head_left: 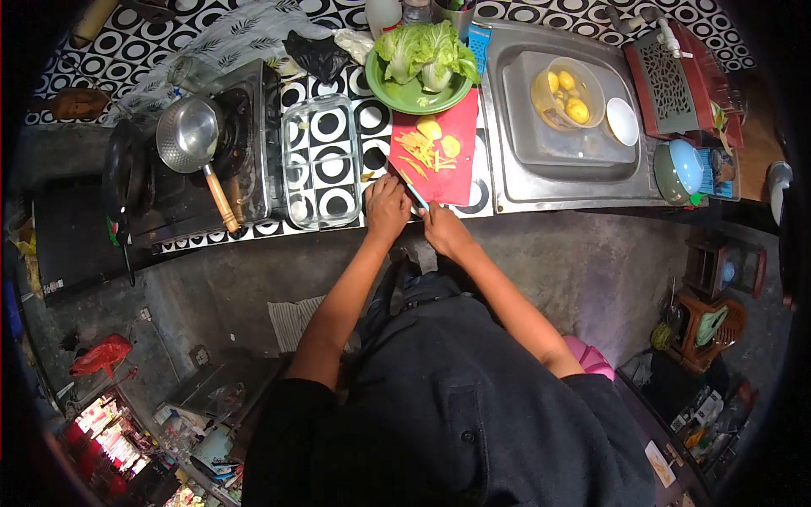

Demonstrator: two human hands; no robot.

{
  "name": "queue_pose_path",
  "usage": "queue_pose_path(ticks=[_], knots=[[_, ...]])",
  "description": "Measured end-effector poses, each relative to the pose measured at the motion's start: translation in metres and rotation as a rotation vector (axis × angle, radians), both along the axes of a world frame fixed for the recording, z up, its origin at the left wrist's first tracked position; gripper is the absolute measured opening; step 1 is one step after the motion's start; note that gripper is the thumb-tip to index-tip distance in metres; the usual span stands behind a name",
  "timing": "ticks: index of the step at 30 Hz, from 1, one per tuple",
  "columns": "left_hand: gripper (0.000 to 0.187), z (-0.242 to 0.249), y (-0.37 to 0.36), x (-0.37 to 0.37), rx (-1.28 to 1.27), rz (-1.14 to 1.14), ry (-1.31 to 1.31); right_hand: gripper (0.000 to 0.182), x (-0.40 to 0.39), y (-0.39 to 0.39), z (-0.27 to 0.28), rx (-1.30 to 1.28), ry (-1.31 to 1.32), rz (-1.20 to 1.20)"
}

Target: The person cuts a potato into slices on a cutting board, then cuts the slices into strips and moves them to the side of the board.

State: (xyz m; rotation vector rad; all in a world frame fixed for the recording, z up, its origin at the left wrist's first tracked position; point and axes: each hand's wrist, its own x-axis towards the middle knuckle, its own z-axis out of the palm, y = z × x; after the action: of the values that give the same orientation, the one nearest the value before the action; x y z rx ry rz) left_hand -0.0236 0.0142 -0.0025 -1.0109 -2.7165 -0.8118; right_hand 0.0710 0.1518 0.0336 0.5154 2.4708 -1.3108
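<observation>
My right hand (443,230) is closed around the blue-green handle of a knife (416,197), whose blade points up and left over the near left edge of a red cutting board (456,188). Beside the blade, my left hand (387,204) has its fingers bent and close together at the board's left edge; whatever lies under them is hidden. On the board lie yellow potato strips (416,148) in a loose pile, with larger cut potato pieces (429,128) behind and to their right. A green bowl (416,108) with leafy lettuce (435,63) overlaps the board's far end.
Left of my hands stands a clear glass dish (291,182), then a stove (253,127) bearing a saucepan (187,135) with a wooden handle. To the right, a steel sink (524,186) holds a plastic bowl of peeled potatoes (577,110). A dish rack (667,84) stands beyond.
</observation>
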Motion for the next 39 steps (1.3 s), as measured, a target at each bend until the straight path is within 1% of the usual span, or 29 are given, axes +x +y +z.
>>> queue_pose_path(ticks=[2, 17, 26, 29, 39], knots=[[0.014, 0.000, 0.002, -0.001, 0.029, 0.003, 0.031, 0.035, 0.000, 0.000, 0.003, -0.008, -0.011, 0.002], [0.015, 0.006, -0.003, -0.008, -0.005, -0.048, -0.054, 0.034, 0.004, 0.002, -0.004, -0.034, -0.006, 0.006], [0.021, 0.008, -0.006, -0.008, -0.019, -0.069, -0.074, 0.036, 0.005, 0.003, -0.009, -0.041, -0.016, 0.016], [0.031, 0.010, -0.009, -0.008, -0.017, -0.098, -0.056, 0.036, 0.003, 0.002, -0.004, -0.047, -0.021, 0.005], [0.030, 0.012, -0.012, -0.008, -0.002, -0.134, -0.064, 0.038, -0.002, 0.001, -0.001, 0.004, -0.050, 0.018]])
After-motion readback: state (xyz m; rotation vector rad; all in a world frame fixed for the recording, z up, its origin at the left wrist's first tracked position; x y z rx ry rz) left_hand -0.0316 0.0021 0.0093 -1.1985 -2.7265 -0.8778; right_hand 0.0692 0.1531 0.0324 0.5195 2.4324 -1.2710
